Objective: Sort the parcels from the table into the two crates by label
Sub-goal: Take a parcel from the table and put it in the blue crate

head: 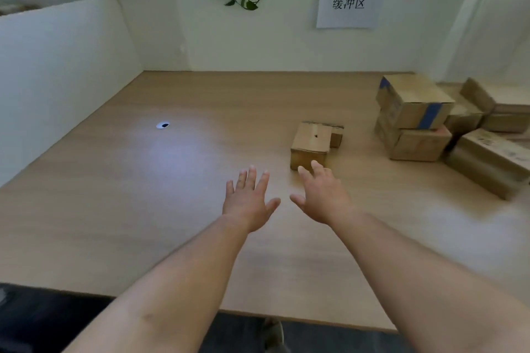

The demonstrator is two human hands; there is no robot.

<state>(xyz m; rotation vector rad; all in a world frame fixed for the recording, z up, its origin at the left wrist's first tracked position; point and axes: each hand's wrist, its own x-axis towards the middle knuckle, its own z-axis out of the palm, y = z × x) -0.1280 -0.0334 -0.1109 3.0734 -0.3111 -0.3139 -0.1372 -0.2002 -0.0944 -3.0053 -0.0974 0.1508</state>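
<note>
Bright, even light; glare patch on the table (pixel 177 157); edges blurred, bowed.

Sign (pixel 352 0), white sheet on wall (pixel 258 46): black characters 缓冲区.
Stacked boxes (pixel 413 106): dark print on the side faces, too blurred to read.
Long box (pixel 493 157), far right: marks on top, unreadable.

Your way across the table (pixel 114 209) is open at left and centre. A small box (pixel 311 142) stands ahead at right; stacked boxes (pixel 413 117) crowd the far right.
</note>
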